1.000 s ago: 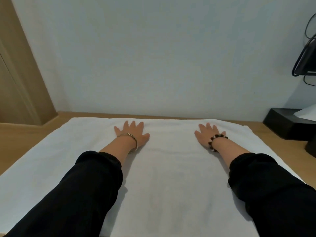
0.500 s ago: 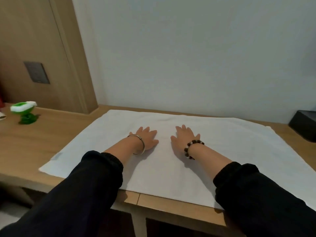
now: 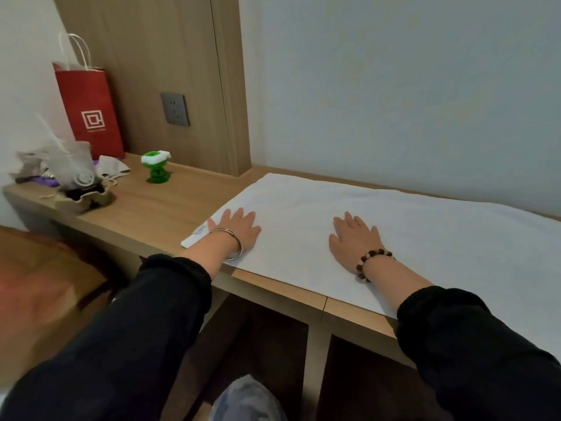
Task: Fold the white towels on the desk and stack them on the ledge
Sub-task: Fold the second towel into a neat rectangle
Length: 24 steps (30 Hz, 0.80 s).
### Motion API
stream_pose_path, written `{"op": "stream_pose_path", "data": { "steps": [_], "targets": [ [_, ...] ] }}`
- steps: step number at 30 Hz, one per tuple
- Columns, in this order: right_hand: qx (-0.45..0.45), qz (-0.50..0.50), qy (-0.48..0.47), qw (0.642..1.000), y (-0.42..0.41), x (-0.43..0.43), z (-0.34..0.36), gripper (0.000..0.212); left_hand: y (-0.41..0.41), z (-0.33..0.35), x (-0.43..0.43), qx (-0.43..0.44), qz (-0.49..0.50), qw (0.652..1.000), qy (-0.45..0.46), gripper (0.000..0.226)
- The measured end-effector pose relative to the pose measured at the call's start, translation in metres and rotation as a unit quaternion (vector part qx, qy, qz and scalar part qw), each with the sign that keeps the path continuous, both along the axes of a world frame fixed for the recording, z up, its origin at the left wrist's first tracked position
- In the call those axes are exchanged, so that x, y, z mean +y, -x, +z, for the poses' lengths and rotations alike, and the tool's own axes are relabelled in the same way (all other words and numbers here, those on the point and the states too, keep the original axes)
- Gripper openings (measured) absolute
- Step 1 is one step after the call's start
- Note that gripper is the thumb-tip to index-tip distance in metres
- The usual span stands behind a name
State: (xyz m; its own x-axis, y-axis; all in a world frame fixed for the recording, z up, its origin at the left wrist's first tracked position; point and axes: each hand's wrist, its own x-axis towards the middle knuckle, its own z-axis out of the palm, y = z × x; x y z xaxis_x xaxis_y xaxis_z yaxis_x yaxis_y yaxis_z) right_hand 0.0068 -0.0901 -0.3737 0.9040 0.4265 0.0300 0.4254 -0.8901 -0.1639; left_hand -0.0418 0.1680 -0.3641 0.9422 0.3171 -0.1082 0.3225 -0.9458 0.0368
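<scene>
Palms-down, left hand (image 3: 236, 227) and right hand (image 3: 353, 238) press flat, fingers straight, on wide white cloth towel (image 3: 409, 238); its long axis runs frame-left to right, left hand nearest the left edge.

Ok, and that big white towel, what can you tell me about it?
The white towel is a big, soft-looking cloth spread flat on the wooden desk, with faint wrinkles. Its far edge lies close to the wall and its right part runs out of view. A small label shows at its near left corner. The left hand rests flat by that corner and the right hand lies flat nearer the middle.
</scene>
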Motion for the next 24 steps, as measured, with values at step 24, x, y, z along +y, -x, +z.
{"op": "stream_pose_path", "data": {
  "steps": [24],
  "targets": [
    [-0.066,-0.207,-0.335,0.917,-0.009,-0.095,0.048,0.039,0.005,0.088,-0.135,-0.25,-0.117,0.905,0.323,0.02]
  ]
}}
